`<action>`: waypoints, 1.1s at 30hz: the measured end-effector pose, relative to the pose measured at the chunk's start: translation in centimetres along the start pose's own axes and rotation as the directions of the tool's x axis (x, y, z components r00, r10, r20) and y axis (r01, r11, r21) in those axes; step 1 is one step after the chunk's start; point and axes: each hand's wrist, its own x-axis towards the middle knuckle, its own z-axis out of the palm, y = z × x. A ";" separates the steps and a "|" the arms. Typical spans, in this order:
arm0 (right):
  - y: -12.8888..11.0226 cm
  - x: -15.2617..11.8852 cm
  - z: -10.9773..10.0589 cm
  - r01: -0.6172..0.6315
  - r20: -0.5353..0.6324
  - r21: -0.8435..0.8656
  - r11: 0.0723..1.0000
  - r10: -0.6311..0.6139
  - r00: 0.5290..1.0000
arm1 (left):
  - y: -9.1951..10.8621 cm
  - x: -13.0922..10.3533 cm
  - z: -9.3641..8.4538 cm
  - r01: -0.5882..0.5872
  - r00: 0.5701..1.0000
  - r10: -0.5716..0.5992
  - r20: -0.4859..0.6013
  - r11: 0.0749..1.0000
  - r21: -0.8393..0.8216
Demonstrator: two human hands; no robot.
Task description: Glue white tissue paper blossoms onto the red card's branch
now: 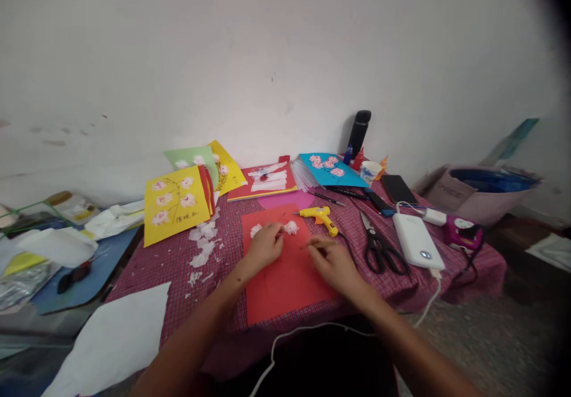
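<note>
A red sheet of paper (pixel 285 284) lies on the checked cloth in front of me. Two white-and-pink paper flowers sit near its top, one at the left (pixel 256 230) and one at the right (pixel 291 227). Between them is my left hand (pixel 266 245), its fingers bent and pressed together; what they hold, if anything, is too small to name. Over the sheet's right side my right hand (pixel 332 260) has its thumb and index finger pinched, with something tiny and dark at the tips. A yellow glue gun (pixel 322 216) rests at the sheet's upper right corner.
Black-handled scissors (pixel 379 251) and a white power bank (pixel 417 242) lie at the right. White paper scraps (pixel 204 245) are scattered at the left, near a yellow flower card (pixel 172 204). A blue card (pixel 330 174) and black bottle (pixel 359 131) stand behind.
</note>
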 end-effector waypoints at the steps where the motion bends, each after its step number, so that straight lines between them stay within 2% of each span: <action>1: 0.2 -1.0 0.4 0.012 0.006 0.029 0.999 -0.012 1.000 | 0.0 0.0 -0.1 -0.009 1.000 0.009 -0.003 1.000 0.021; 4: 0.8 -2.7 1.6 0.037 0.017 0.064 0.997 -0.038 0.999 | 0.2 0.3 -0.2 -0.073 0.997 0.074 -0.003 0.994 0.082; 9: 1.3 -3.2 1.8 0.035 -0.013 0.112 0.993 -0.034 0.999 | 0.5 1.3 0.1 -0.193 0.981 0.188 0.049 0.974 0.120; 13: 1.5 -3.2 1.6 0.034 0.017 0.131 0.991 -0.036 0.999 | 0.3 1.9 0.3 -0.202 0.977 0.190 0.093 0.968 0.146; 19: 1.3 -3.4 1.5 -0.002 0.046 0.150 0.989 -0.005 0.999 | -0.1 1.8 0.2 -0.174 0.983 0.161 0.088 0.970 0.168; 23: 1.1 -3.3 1.3 -0.018 0.065 0.157 0.987 0.008 0.998 | -0.2 1.6 -0.1 -0.196 0.977 0.179 0.112 0.965 0.175; 29: 1.1 -3.2 1.2 -0.017 0.072 0.158 0.987 0.005 0.997 | -0.1 1.8 -0.1 -0.190 0.981 0.182 0.067 0.972 0.136; 33: 1.1 -3.1 1.2 -0.026 0.073 0.162 0.986 0.015 0.997 | 0.1 1.7 -0.1 -0.228 0.968 0.207 0.145 0.962 0.153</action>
